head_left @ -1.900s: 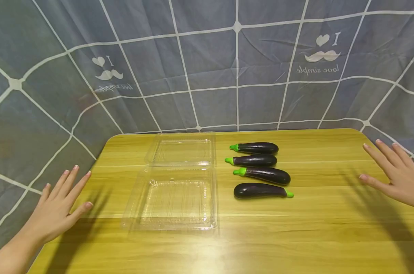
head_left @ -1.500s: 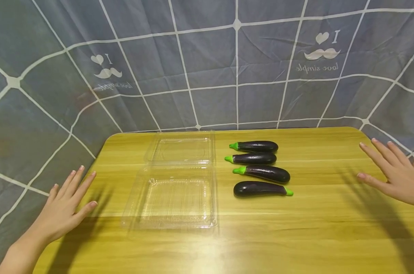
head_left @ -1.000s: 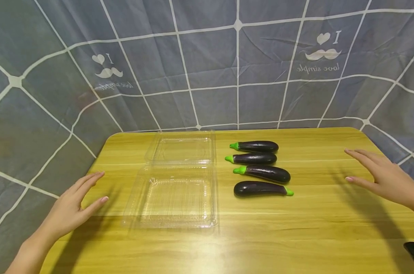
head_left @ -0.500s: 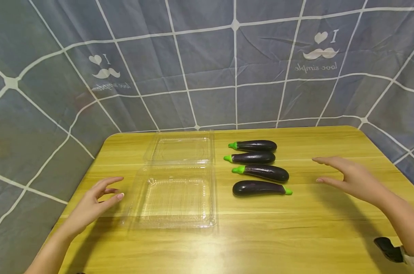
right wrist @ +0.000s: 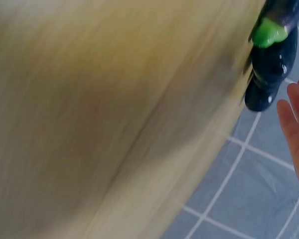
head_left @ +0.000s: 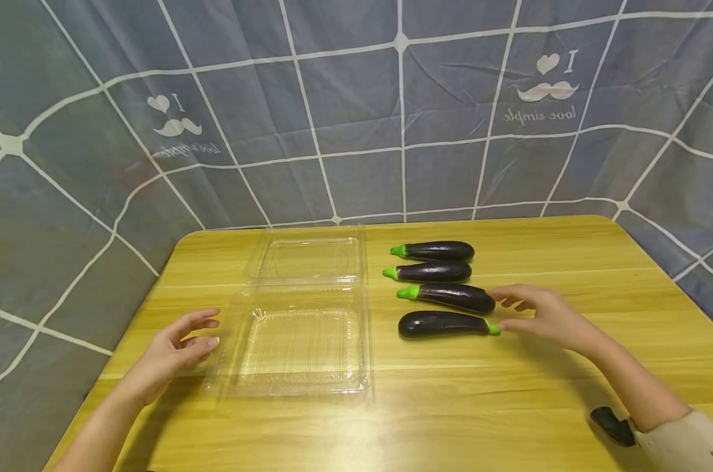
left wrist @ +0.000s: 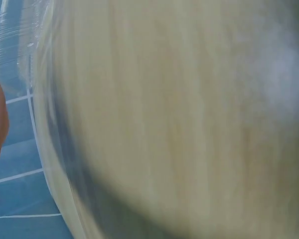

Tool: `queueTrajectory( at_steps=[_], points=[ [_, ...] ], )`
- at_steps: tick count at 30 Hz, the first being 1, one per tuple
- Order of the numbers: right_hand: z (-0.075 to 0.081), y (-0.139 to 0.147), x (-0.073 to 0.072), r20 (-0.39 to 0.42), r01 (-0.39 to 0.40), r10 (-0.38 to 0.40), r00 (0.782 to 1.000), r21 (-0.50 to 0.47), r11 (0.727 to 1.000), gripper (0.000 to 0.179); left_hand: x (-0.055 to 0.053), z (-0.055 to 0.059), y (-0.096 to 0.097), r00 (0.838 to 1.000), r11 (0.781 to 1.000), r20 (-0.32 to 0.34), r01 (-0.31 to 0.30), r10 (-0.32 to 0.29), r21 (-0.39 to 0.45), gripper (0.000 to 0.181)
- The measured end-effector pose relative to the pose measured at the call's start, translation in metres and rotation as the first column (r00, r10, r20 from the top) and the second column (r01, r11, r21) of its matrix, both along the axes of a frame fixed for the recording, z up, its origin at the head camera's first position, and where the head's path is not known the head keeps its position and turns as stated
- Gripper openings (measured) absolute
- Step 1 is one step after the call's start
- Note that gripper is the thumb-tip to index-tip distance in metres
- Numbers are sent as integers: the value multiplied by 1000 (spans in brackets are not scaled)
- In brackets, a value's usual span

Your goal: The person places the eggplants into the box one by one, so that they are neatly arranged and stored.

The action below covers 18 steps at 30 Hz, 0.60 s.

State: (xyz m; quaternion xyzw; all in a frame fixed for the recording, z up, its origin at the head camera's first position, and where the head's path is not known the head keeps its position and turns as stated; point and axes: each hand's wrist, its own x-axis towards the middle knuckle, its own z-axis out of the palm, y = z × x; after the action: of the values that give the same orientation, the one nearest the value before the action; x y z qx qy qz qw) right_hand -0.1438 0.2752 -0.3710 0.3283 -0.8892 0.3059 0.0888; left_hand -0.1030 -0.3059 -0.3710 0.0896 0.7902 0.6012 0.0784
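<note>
Several dark purple eggplants with green stems lie in a loose column right of centre in the head view. The nearest eggplant points its stem right; the eggplant behind it points its stem left. My right hand is at their right ends, thumb by the nearest one's stem; whether it touches cannot be told. In the right wrist view its fingers look extended beside the eggplants. A clear plastic clamshell box lies spread open to the left. My left hand, loosely bent, hovers by its left edge, holding nothing.
The box's lid lies flat behind its base. Two more eggplants lie toward the back of the wooden table. A grey checked curtain hangs behind and beside it. A black strap piece sits at my right wrist.
My right hand has moved left from the table's right side to the nearer eggplants. My left hand has moved right to the box's edge, its fingers now more bent. Eggplants and box stay put.
</note>
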Motion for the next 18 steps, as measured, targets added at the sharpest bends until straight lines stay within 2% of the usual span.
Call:
queueTrajectory(
  at_steps=[8, 15, 18],
  points=[
    [-6, -15, -6, 179, -3, 11, 984, -44, 999, 46, -2, -4, 0, 995, 994, 63, 67, -72, 83, 45],
    [-6, -26, -10, 257, -11, 19, 966, -32, 999, 44, -4, -5, -1, 980, 978, 98, 159, -173, 134, 51],
    [-6, -29, -11, 274, -21, 21, 962, -3, 1000, 44, -5, -5, -2, 976, 973, 100, 181, -196, 143, 52]
  ],
)
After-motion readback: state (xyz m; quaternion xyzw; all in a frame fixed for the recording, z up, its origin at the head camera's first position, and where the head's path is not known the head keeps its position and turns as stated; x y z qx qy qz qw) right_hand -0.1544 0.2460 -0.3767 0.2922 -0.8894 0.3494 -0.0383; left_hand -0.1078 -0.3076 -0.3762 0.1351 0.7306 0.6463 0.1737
